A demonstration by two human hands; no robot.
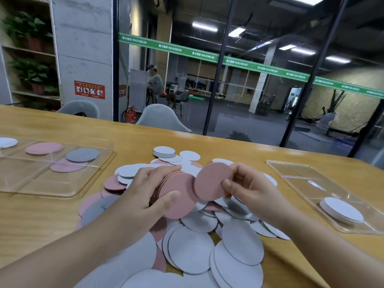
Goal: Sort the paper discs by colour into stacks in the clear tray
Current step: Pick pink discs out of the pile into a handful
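1. The left hand point(145, 192) grips a stack of pink discs point(176, 196) above the loose pile point(207, 235) on the counter point(41, 221).
2. The right hand point(247, 183) pinches one pink disc point(212, 181) just beside that stack.
3. One clear tray point(62, 190) sits far left, another point(291, 169) right, holding white discs point(340, 208).

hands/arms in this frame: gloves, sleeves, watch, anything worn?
Nothing worn that shows. The left hand and right hand are both bare: no gloves, rings or markings visible. Both forearms are bare to the bottom edge of the frame, with no sleeve cuff, watch or wristband in view. Whatever is worn above that lies outside the picture.
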